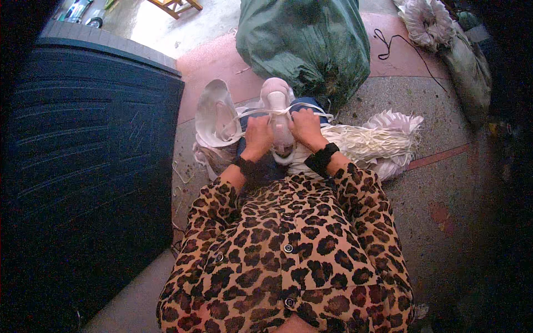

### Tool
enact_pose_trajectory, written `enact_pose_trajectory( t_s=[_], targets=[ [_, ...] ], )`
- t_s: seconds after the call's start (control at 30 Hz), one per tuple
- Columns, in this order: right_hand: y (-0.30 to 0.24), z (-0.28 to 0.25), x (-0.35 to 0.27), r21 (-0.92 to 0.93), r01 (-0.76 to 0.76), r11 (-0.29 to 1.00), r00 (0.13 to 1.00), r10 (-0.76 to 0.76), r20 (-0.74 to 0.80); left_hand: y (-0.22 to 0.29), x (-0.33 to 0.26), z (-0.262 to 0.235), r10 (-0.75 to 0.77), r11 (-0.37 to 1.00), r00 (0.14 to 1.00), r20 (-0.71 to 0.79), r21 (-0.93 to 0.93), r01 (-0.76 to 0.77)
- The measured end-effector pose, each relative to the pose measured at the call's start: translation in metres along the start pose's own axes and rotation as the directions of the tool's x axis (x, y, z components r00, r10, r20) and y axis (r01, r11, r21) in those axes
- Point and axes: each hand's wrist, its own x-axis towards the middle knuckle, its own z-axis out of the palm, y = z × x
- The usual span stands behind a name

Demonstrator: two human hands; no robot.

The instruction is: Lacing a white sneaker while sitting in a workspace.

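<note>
My left hand [258, 136] and my right hand [306, 129] sit close together over my lap, both closed on a pale white bundle [277, 102] of folded material. A thin white cord [252, 112] runs across the bundle between the hands. Both wrists wear black bands. My leopard-print sleeves come up from the lower edge. A stack of white folded pieces [216, 116] lies just left of my left hand.
A heap of white strips and pleated white pieces [383, 141] lies to my right. A big green sack [305, 41] stands ahead. A dark ribbed panel [83, 155] fills the left. More white bundles and a sack [444, 33] sit at the far right; a black cable [397, 41] trails on the floor.
</note>
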Motion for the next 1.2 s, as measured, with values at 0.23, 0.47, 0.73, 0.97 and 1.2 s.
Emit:
enact_pose_trajectory(
  t_s=[0.23,0.47,0.73,0.97,1.2],
  targets=[
    [0.013,0.014,-0.005,0.176,0.017,0.984,0.997,-0.003,-0.08,0.011,0.033,-0.02,0.204,0.975,0.975,-0.086,-0.071,-0.211],
    [0.018,0.013,-0.004,0.17,0.042,0.985,0.998,-0.033,-0.053,0.016,0.137,0.019,0.214,0.951,0.82,0.531,-0.305,-0.05],
    [-0.001,-0.012,0.002,-0.217,0.287,0.933,0.957,-0.288,0.027,0.039,0.137,-0.021,0.058,0.814,0.785,0.616,-0.485,0.321],
    [-0.011,-0.067,0.022,0.141,0.524,0.84,0.772,-0.398,-0.496,0.037,0.132,-0.044,0.005,0.641,0.773,0.635,-0.595,0.485],
    [-0.007,-0.406,-0.03,0.607,0.661,0.441,0.503,0.339,-0.795,0.046,0.124,-0.017,0.177,0.925,0.824,0.538,-0.378,0.048]
  ],
)
